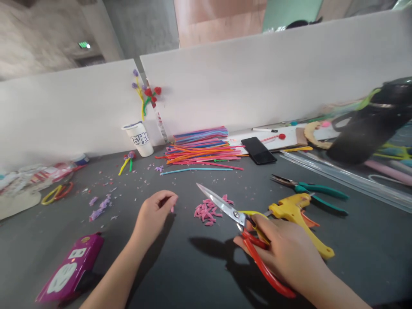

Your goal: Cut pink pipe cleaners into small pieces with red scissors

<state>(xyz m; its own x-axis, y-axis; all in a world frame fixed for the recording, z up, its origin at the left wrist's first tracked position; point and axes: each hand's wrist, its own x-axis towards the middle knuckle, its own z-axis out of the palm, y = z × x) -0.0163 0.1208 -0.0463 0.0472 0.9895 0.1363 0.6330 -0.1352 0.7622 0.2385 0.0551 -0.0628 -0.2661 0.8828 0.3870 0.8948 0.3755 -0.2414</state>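
My right hand (286,244) is wrapped round scissors (230,210) with one red and one yellow handle. Their blades lie together and point up and to the left, over the edge of a small heap of cut pink pipe cleaner pieces (206,211). Left of that heap, my left hand (157,208) is closed in a pinch. A bit of pink pipe cleaner (172,209) shows below its fingertips; the rest is hidden by the fingers.
Behind lies a bundle of coloured pipe cleaners (199,150), with a paper cup (140,139) and a phone (258,150) beside it. Rightward are a yellow glue gun (292,210), pliers (315,189) and a black flask (363,128). A purple device (72,268) lies left.
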